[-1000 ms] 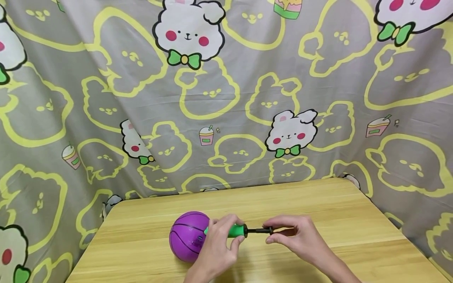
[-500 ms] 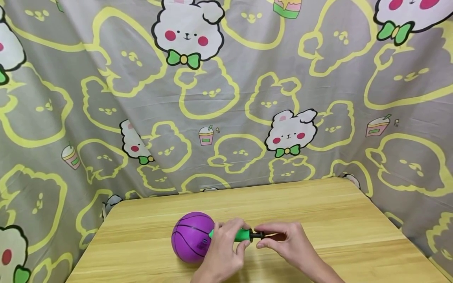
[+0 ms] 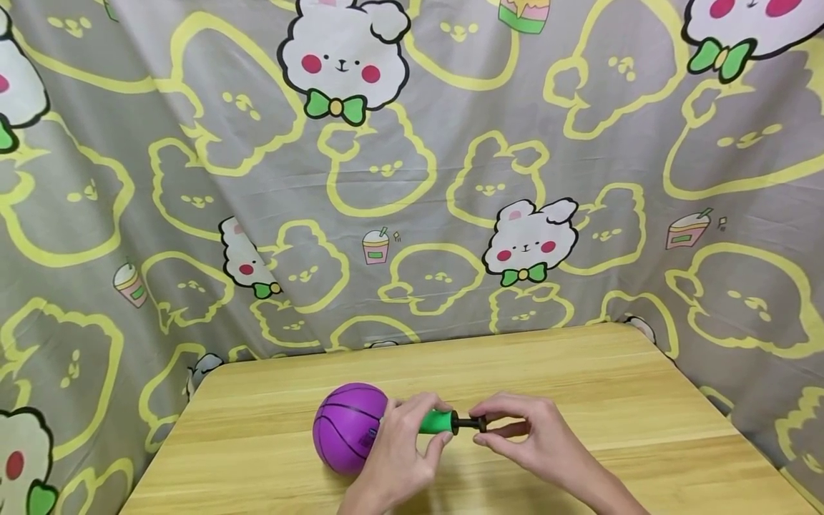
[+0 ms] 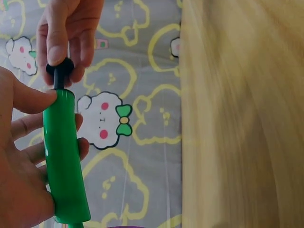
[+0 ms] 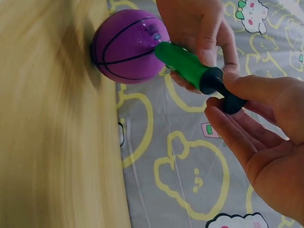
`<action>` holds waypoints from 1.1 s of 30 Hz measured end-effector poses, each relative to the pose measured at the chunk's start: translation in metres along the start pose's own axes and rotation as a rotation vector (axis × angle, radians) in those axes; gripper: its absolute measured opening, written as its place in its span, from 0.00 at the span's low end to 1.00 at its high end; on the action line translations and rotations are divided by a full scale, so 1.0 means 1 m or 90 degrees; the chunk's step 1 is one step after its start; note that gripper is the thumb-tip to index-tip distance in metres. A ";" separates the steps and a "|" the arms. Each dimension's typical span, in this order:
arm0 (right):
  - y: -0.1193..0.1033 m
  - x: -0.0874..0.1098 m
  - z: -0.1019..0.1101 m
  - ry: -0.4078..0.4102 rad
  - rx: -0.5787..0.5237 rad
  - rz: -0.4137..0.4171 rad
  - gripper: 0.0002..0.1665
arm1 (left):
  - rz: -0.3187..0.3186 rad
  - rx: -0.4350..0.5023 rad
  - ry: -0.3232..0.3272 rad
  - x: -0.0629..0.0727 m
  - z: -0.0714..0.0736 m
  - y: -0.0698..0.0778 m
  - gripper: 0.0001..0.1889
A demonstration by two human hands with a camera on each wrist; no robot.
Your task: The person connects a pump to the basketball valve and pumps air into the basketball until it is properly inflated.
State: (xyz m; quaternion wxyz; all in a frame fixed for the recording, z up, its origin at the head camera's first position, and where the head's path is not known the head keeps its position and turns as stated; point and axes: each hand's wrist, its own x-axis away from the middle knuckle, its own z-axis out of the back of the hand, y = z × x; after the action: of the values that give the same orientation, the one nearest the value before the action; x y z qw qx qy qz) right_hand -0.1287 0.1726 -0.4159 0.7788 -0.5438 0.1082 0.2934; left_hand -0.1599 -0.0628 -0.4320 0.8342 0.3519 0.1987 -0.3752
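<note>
A purple ball [image 3: 347, 429] with black basketball lines sits on the wooden table, left of both hands. My left hand [image 3: 402, 450] grips the green barrel of a hand pump [image 4: 65, 156], thumb near its black collar. The barrel's far end meets the ball's side in the right wrist view; the exact joint is hidden. With thumb and fingers my right hand [image 3: 541, 433] pinches the black plunger handle [image 5: 232, 103]. A short length of black rod shows between handle and collar.
The light wooden table [image 3: 579, 372] lies under everything. Behind it and at its sides hangs a grey curtain [image 3: 418, 179] printed with bears, rabbits and drink cups.
The plunger was farther out a second ago, went nearly all the way in half a second ago, and is now partly drawn out again. The ball has shifted slightly right since the first frame.
</note>
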 end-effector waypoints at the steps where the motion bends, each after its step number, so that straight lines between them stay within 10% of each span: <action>1: 0.000 0.000 0.002 -0.002 0.001 0.003 0.13 | 0.001 -0.006 0.003 0.000 0.001 -0.001 0.16; 33: -0.014 0.005 0.058 -0.034 0.014 0.009 0.15 | 0.047 0.010 0.027 -0.002 0.019 -0.012 0.16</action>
State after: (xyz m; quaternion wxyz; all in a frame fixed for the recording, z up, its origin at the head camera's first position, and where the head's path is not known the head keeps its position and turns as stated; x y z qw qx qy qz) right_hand -0.1250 0.2242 -0.3847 0.7853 -0.5265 0.0942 0.3119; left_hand -0.1694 -0.0813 -0.4232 0.8401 0.3737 0.2004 -0.3382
